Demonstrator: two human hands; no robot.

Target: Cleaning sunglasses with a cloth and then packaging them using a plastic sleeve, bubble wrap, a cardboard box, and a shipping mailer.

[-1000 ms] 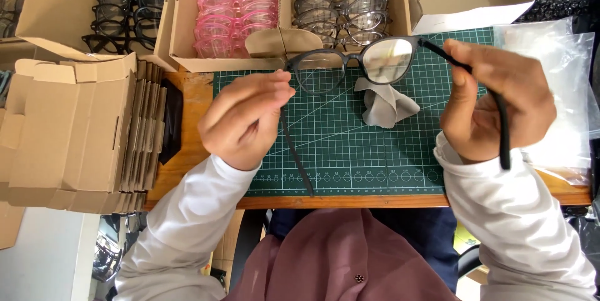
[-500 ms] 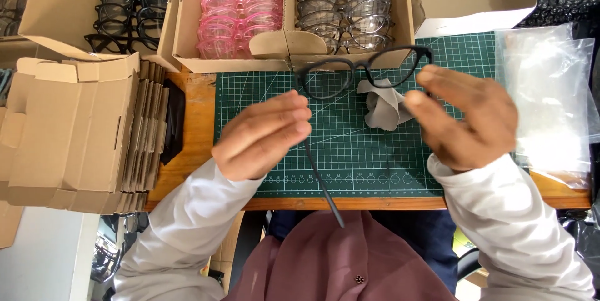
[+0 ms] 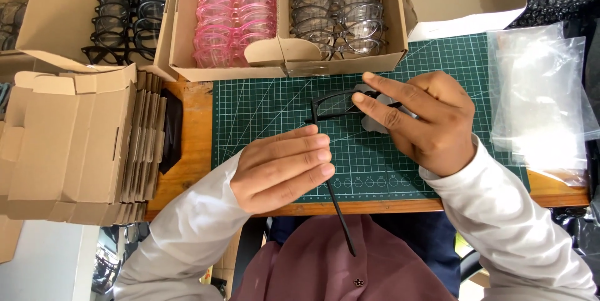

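We hold black-framed glasses [image 3: 334,102] over the green mat [image 3: 262,113]; our right hand [image 3: 425,120] has fingers clamped on the front, and our left hand [image 3: 281,170] fingers lie together against one arm, which points straight back toward our chest

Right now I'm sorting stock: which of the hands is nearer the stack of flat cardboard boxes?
Left. The left hand is over the mat's left part, beside the stack of flat cardboard boxes; the right hand is farther right.
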